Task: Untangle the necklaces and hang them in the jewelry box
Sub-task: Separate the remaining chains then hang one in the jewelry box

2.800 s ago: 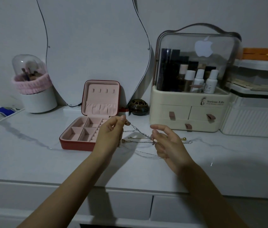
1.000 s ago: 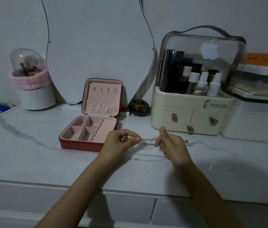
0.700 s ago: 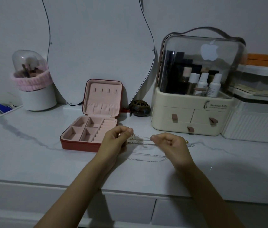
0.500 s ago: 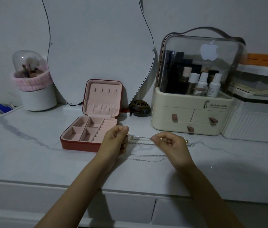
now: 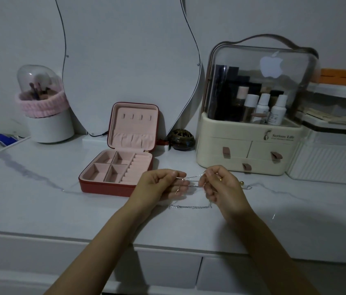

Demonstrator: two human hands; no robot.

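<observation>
Still untangling: left hand [image 5: 159,185] and right hand [image 5: 221,184] each pinching the necklaces [image 5: 191,179] in a closed grip; jewelry box [image 5: 118,167], at ten o'clock, holding nothing yet.

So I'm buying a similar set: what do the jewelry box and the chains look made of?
Jewelry box: red shell, probably faux leather, matte; pink lining looks velvety and soft. Chains: thin metal, silvery with gold-toned bits, glinting between the left hand and right hand; too fine to judge further.
</observation>
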